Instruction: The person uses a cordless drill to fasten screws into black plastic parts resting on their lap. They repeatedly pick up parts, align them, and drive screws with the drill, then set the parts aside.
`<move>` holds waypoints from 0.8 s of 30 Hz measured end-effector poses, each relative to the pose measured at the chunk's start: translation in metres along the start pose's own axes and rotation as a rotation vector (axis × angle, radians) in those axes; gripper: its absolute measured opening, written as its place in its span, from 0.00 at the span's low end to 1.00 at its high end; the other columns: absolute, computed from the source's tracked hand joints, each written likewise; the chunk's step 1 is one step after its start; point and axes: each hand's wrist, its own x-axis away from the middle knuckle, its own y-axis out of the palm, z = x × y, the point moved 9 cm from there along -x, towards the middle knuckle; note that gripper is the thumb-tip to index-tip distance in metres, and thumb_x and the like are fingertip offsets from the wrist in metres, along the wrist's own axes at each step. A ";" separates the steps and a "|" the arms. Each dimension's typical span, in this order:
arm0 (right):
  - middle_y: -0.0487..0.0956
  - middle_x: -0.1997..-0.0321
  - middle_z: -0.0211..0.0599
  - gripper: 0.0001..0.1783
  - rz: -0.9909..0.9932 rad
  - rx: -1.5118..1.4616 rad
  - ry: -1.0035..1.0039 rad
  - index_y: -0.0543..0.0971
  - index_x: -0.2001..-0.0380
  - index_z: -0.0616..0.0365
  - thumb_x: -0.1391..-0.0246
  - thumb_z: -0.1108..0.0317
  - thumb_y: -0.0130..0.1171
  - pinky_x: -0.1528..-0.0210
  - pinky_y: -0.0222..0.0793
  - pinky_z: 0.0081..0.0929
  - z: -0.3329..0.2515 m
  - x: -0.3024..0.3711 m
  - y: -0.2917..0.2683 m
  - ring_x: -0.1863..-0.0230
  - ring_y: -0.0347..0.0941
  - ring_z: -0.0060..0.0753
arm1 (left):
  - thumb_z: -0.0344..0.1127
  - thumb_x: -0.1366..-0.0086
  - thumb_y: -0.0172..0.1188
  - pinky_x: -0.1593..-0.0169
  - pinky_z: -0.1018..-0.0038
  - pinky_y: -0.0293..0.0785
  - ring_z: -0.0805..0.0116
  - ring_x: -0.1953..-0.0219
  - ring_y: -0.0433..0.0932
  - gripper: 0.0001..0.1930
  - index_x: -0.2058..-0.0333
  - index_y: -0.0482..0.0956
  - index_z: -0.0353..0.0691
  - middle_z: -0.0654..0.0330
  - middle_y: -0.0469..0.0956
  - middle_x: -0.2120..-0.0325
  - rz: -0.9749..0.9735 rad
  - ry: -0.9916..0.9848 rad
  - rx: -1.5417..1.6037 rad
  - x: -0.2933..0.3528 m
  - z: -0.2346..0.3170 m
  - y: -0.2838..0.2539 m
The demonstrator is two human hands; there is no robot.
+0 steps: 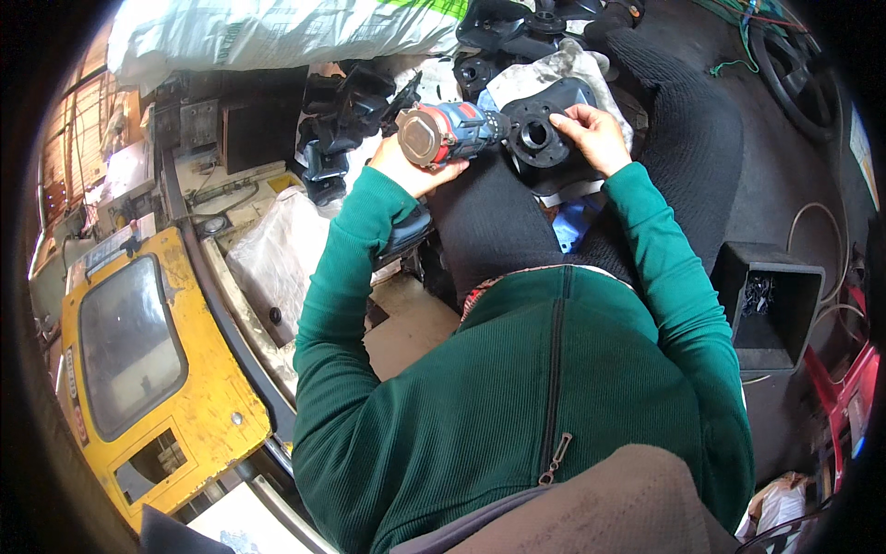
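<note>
My left hand (402, 170) is wrapped round a cordless drill (452, 129), blue and red with a round brown-grey back end. The drill's dark chuck points right and reaches the edge of a black plastic part (572, 97). That part has a round flange with a raised ring and a central hole, and lies over my lap on a pale cloth (591, 69). My right hand (598, 138) is closed at the flange's right side, thumb and fingertips pressed on it. Whether a small screw is between those fingertips is too small to tell.
Beside my right leg stands a dark bin (775, 319) with small metal pieces inside. Several black plastic parts (346, 115) are piled at the left, more at the top. A white sack (286, 32) lies at the far left; a yellow machine panel (208, 369) with a window stands left.
</note>
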 end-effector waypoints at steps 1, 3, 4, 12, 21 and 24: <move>0.75 0.77 0.26 0.20 0.001 0.009 0.018 0.78 0.71 0.62 0.55 0.53 0.64 0.67 0.64 0.20 0.001 0.000 -0.001 0.73 0.67 0.16 | 0.38 0.53 0.71 0.51 0.72 0.72 0.69 0.58 0.76 0.29 0.54 0.71 0.35 0.56 0.77 0.60 -0.005 -0.002 0.020 -0.003 -0.004 0.003; 0.76 0.76 0.29 0.20 0.013 0.037 0.026 0.78 0.70 0.63 0.55 0.53 0.64 0.66 0.65 0.21 0.000 0.001 -0.003 0.72 0.69 0.18 | 0.37 0.52 0.71 0.50 0.72 0.71 0.70 0.57 0.76 0.28 0.53 0.71 0.35 0.58 0.77 0.59 -0.014 -0.008 0.052 -0.007 -0.006 0.006; 0.76 0.76 0.30 0.20 0.026 0.054 0.018 0.78 0.70 0.63 0.55 0.53 0.64 0.66 0.66 0.21 -0.001 0.001 -0.003 0.71 0.69 0.19 | 0.37 0.52 0.71 0.50 0.72 0.71 0.70 0.57 0.76 0.28 0.53 0.71 0.36 0.58 0.77 0.59 -0.019 -0.023 0.077 -0.008 -0.005 0.005; 0.70 0.81 0.21 0.16 0.106 0.086 -0.047 0.77 0.75 0.60 0.53 0.57 0.64 0.72 0.60 0.18 -0.013 0.006 -0.002 0.76 0.62 0.13 | 0.43 0.53 0.70 0.79 0.77 0.72 0.75 0.84 0.74 0.22 0.63 0.75 0.36 0.62 0.77 0.80 0.002 0.022 0.282 -0.010 -0.009 0.007; 0.73 0.79 0.24 0.17 0.121 0.123 -0.055 0.77 0.72 0.61 0.53 0.57 0.63 0.69 0.63 0.19 -0.011 0.005 -0.004 0.75 0.65 0.15 | 0.49 0.55 0.70 0.71 0.76 0.74 0.73 0.80 0.76 0.25 0.62 0.77 0.39 0.64 0.78 0.79 -0.019 -0.124 0.259 -0.009 -0.032 0.014; 0.77 0.75 0.35 0.22 0.115 0.125 -0.028 0.78 0.68 0.63 0.55 0.52 0.63 0.64 0.68 0.24 -0.010 0.006 -0.005 0.71 0.72 0.25 | 0.37 0.52 0.71 0.68 0.75 0.74 0.74 0.69 0.76 0.25 0.56 0.72 0.37 0.61 0.78 0.69 -0.061 -0.155 0.162 -0.008 -0.024 0.013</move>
